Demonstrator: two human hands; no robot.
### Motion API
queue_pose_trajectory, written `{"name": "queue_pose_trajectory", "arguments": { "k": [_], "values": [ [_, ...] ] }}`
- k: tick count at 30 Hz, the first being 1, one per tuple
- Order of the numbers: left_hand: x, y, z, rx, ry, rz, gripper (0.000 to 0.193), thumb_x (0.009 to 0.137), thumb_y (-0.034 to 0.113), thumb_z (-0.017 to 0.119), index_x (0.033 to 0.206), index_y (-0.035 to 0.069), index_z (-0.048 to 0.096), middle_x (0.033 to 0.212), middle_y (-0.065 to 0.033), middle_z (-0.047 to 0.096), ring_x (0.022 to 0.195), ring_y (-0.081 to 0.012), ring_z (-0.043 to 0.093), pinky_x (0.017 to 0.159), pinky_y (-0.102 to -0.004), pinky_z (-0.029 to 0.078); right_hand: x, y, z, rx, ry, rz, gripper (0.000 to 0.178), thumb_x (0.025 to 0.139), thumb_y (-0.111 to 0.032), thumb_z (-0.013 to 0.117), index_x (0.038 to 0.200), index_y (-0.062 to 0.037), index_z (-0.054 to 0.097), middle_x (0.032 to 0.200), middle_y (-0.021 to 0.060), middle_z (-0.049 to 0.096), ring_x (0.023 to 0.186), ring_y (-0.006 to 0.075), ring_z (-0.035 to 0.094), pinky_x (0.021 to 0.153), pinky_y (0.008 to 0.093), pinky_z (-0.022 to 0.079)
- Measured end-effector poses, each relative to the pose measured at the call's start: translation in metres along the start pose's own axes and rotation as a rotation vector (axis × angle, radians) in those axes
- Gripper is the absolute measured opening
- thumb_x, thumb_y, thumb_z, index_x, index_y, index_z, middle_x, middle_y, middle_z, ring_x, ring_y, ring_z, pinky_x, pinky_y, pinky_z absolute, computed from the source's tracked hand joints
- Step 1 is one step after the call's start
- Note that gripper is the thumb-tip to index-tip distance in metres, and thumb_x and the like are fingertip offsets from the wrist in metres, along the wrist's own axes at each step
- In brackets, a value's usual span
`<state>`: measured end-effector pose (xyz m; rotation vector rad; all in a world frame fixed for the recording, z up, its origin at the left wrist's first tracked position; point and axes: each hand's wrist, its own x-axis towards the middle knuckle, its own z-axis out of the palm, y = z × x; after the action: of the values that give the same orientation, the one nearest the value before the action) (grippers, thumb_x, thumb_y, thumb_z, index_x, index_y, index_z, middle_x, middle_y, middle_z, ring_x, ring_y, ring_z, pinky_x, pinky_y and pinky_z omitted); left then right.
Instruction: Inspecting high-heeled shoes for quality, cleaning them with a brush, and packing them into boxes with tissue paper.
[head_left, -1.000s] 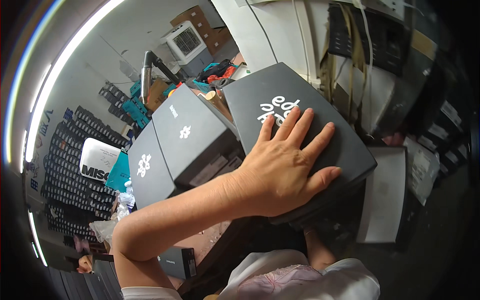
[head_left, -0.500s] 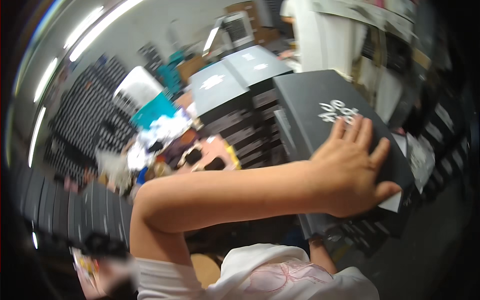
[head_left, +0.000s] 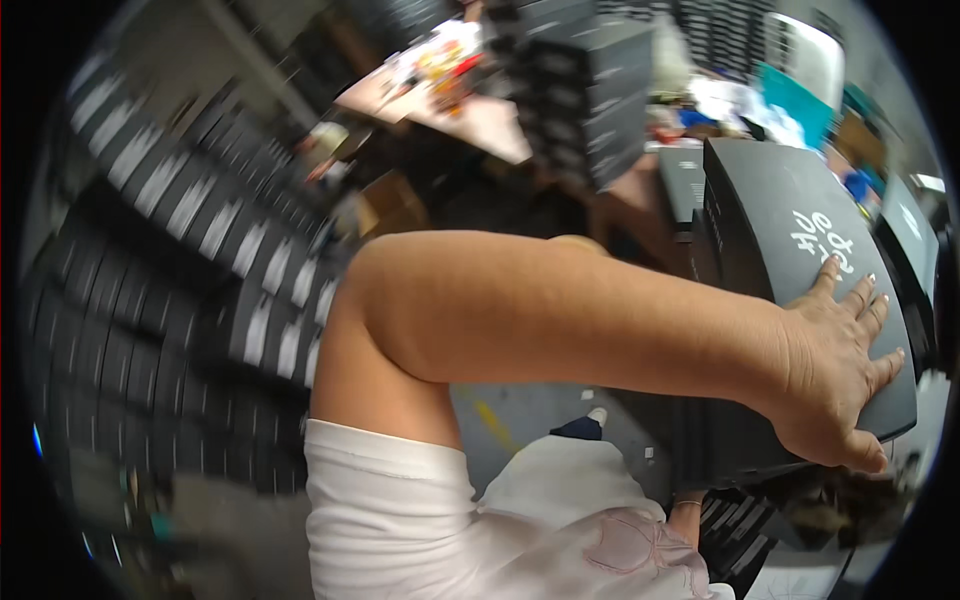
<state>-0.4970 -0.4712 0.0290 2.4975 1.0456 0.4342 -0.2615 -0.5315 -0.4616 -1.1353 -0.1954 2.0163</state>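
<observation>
My left arm reaches across to the right. At its end my left hand (head_left: 835,365) lies palm down on the lid of a dark grey box (head_left: 780,215) with white lettering, its fingers spread flat. Below the box, a bit of my right forearm (head_left: 687,516) with a thin band at the wrist shows. The box's side hides my right hand, so its fingers cannot be seen. A flat dark box (head_left: 682,183) lies just beyond the one under my left hand.
Rows of stacked dark boxes (head_left: 215,235) with white labels line the left. A cluttered table (head_left: 500,130) stands at the back, beside a tall box stack (head_left: 617,100). An open brown carton (head_left: 392,203) sits behind my elbow. A teal panel (head_left: 797,105) is at the upper right.
The view has swung left, bringing the box rows and the back table into sight. My left hand is still flat on the lettered box, which has come along with me.
</observation>
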Motion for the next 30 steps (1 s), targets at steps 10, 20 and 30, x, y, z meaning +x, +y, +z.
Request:
{"name": "queue_pose_trajectory", "arguments": {
  "k": [10,20,30],
  "values": [
    [-0.215,0.135,-0.012,0.206,0.333,-0.875,0.081,0.092,0.061,0.028,0.148,0.004,0.02,0.151,-0.0306,0.012,0.141,-0.0464,0.007,0.11,-0.0635,0.003,-0.006,0.133,0.123,-0.449,-0.523,0.546,0.051,0.097,-0.045,0.038,0.134,-0.01,0.046,0.127,0.0095,0.056,0.109,0.0268,0.058,0.095,0.0441,0.049],
    [-0.342,0.24,0.01,0.589,0.56,-1.516,0.08,0.091,0.057,0.037,0.145,-0.001,0.026,0.147,-0.0346,0.02,0.139,-0.0471,0.015,0.112,-0.0603,0.011,-0.08,0.338,0.226,-0.562,-0.865,1.017,0.051,0.098,-0.044,0.037,0.134,-0.0096,0.046,0.127,0.0097,0.056,0.109,0.0271,0.058,0.095,0.044,0.049],
    [-0.568,0.236,-0.006,0.629,0.462,-1.633,0.08,0.082,0.057,0.059,0.144,0.011,0.037,0.148,-0.03,0.023,0.14,-0.0436,0.017,0.112,-0.051,0.018,-0.133,0.58,0.325,-0.385,-0.777,0.706,0.053,0.098,-0.042,0.038,0.135,-0.004,0.043,0.13,0.0124,0.054,0.115,0.0293,0.057,0.099,0.0453,0.046]
  ]
}}
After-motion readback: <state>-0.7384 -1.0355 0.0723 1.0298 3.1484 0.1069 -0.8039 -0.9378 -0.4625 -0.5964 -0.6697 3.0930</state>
